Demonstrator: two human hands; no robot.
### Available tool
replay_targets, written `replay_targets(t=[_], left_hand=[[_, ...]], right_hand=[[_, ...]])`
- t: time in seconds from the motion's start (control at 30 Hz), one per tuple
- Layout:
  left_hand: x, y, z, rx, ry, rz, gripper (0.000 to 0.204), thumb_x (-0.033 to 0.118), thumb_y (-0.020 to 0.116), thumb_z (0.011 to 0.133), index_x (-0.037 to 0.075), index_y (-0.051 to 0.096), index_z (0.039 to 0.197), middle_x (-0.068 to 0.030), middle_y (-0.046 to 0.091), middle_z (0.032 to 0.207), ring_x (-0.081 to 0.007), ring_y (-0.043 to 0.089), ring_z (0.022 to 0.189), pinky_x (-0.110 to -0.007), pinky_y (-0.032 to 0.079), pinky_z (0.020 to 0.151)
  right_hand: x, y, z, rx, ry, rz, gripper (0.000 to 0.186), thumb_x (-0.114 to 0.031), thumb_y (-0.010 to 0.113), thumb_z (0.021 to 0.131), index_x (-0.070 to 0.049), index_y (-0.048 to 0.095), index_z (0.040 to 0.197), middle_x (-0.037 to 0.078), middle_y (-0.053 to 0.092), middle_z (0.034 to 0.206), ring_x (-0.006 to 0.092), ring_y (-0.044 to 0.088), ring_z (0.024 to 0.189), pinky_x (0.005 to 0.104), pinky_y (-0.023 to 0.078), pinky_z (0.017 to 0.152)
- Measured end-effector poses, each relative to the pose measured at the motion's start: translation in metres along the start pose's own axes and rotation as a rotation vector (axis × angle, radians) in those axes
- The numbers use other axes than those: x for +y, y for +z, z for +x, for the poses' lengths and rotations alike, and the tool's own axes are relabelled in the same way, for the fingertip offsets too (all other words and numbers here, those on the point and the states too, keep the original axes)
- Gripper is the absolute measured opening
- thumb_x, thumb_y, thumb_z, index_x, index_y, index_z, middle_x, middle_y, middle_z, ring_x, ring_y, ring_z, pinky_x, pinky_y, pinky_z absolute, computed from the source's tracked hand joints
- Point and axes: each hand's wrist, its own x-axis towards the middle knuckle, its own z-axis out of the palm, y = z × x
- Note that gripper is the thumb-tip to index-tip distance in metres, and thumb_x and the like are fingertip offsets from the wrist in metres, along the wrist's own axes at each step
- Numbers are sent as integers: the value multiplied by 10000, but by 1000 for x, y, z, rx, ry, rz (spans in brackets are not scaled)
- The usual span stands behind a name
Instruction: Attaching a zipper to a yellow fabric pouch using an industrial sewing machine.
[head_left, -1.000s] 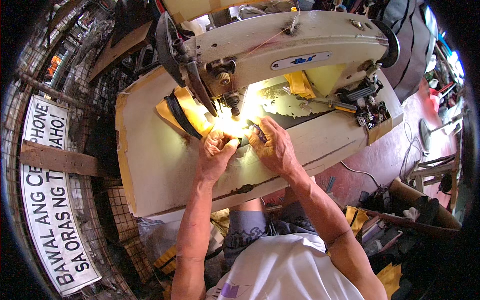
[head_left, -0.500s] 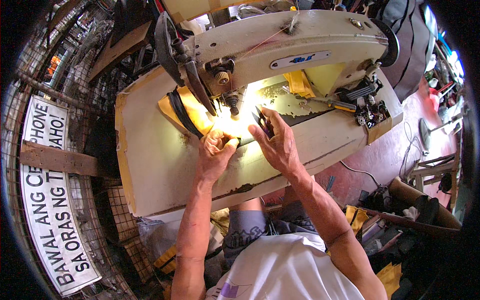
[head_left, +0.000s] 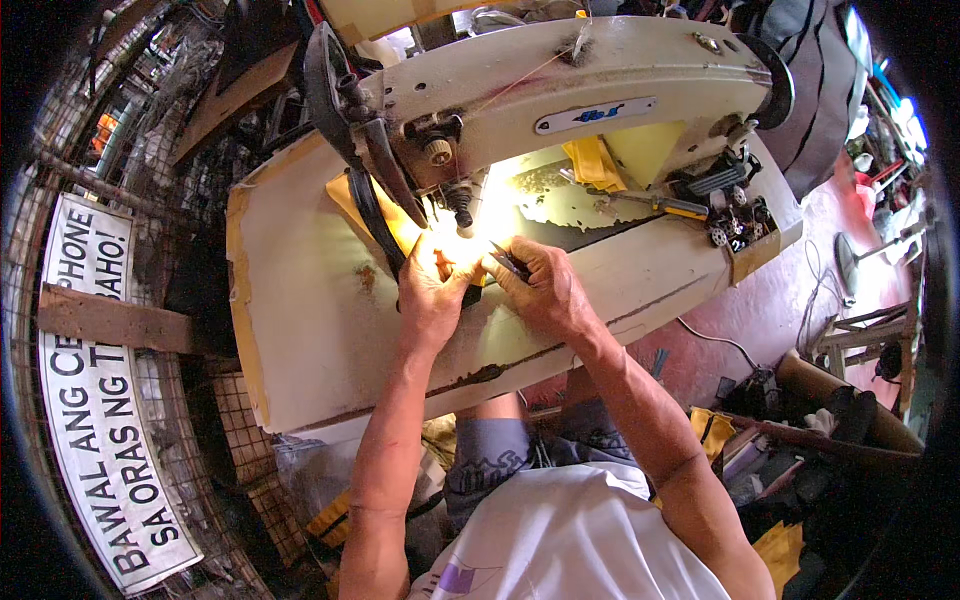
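Note:
Beneath the needle area of a cream sewing machine [head_left: 600,85], my left hand [head_left: 430,300] pinches the near end of a yellow fabric piece [head_left: 346,200]. A black strip [head_left: 374,222] runs along that piece. My right hand [head_left: 550,292] is close beside the left, its fingers closed around a small dark pointed tool [head_left: 511,260] that looks like thread snips. The tool's tip points toward the left fingertips. Strong lamp glare washes out the needle and the cloth between the hands.
On the machine bed [head_left: 300,300], a yellow-handled screwdriver [head_left: 686,208] lies beside metal parts [head_left: 738,225] at the right. Folded yellow cloth [head_left: 594,163] sits under the machine arm. Wire mesh [head_left: 240,420] stands at the left; a brown box [head_left: 800,385] is on the floor at right.
My right hand has moved left and nearer, bringing the tool up to my left fingertips. The yellow piece with its black strip has shifted slightly right and looks more upright.

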Motion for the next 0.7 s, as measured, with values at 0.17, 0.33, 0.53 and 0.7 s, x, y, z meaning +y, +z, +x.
replay_targets(t=[0.17, 0.33, 0.53, 0.7], left_hand=[[-7, -4, -3, -60, -77, -164, 251, 43, 640, 900, 36, 514, 1117, -10, 566, 919, -89, 556, 843, -245, 471, 778], [-8, -6, -4, -53, -93, -93, 367, 13, 669, 854, 21, 475, 1166, -28, 555, 997, -106, 559, 898, -255, 485, 812], [-14, 4, -7, 1, 113, -26, 430, -32, 697, 819, 7, 454, 1172, -71, 584, 991, -124, 596, 904, -286, 520, 796], [-13, 6, -9, -36, 101, -2, 426, -26, 695, 830, 5, 451, 1178, -83, 617, 964, -137, 622, 866, -277, 531, 758]], right_hand=[[3, 0, 0, 34, -37, -40, 190, -133, 643, 918, 23, 559, 848, 45, 426, 621, 103, 367, 613, 310, 367, 533], [13, 2, 1, 67, -77, -90, 169, -108, 669, 881, 23, 564, 865, 74, 453, 652, 104, 389, 628, 311, 382, 546], [12, 7, -1, 232, -243, -134, 174, -81, 695, 765, 4, 577, 860, 178, 608, 845, 376, 609, 744, 418, 499, 652], [13, 6, 0, 197, -152, -301, 181, -89, 700, 755, -14, 588, 876, 166, 600, 856, 391, 619, 791, 456, 500, 674]])
